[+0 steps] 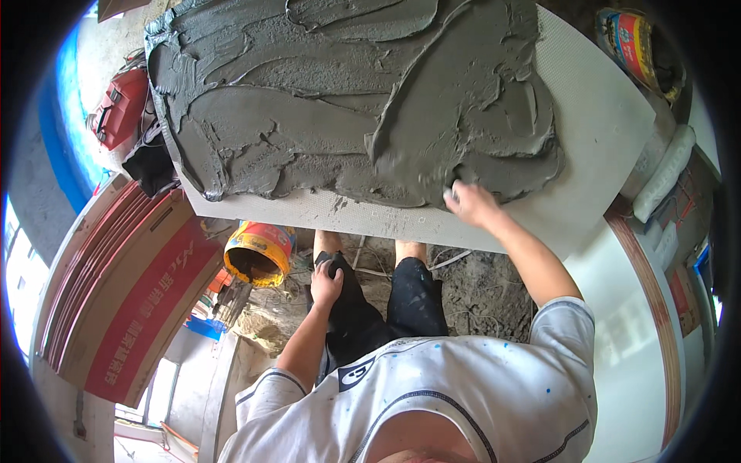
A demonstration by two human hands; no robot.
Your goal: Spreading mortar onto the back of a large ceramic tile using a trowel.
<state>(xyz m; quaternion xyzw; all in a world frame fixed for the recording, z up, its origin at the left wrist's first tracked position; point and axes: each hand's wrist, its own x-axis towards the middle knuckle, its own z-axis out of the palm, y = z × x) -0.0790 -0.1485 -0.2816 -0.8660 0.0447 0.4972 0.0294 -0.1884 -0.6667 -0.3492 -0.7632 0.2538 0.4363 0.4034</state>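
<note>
My right hand (472,205) is closed round the handle of what looks like a trowel, at the near edge of a thick layer of wet grey mortar (309,127). The tool's blade is smeared by motion and blends into the mortar. Under the mortar lies a large pale slab (594,116) with a finely dotted face, bare along its right side and near edge. My left hand (327,287) rests on my left thigh, its fingers curled round a small dark thing that I cannot make out against the black shorts.
A yellow and red bucket (260,255) lies tipped below the slab's near edge; another bucket (634,50) is at the far right. Flat cardboard boxes (147,309) lean at left, near a red case (122,108). Pale panels (617,332) stand at right. The floor (486,285) is rough and dirty.
</note>
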